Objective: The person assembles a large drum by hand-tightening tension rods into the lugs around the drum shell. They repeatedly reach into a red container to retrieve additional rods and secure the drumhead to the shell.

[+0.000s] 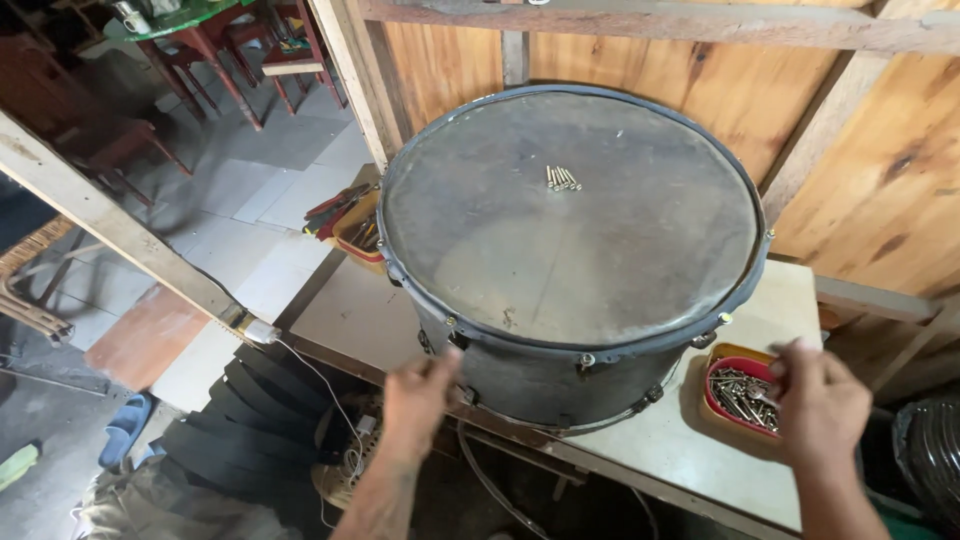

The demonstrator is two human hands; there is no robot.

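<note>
From the head view, both hands are blurred. The left hand [418,392], fingers loose, is at the dark shell of the drum [570,240]; whether it touches is unclear. The right hand [820,400], released, hovers beside a red tray of screws [742,392]. The drum stands on a pale table [690,450] — scuffed grey head, a few screws [562,179] lying on it — against wooden walls.

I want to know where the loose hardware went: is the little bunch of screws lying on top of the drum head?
Yes, the screws lie in a small cluster on the drum head, toward its far side.
</note>
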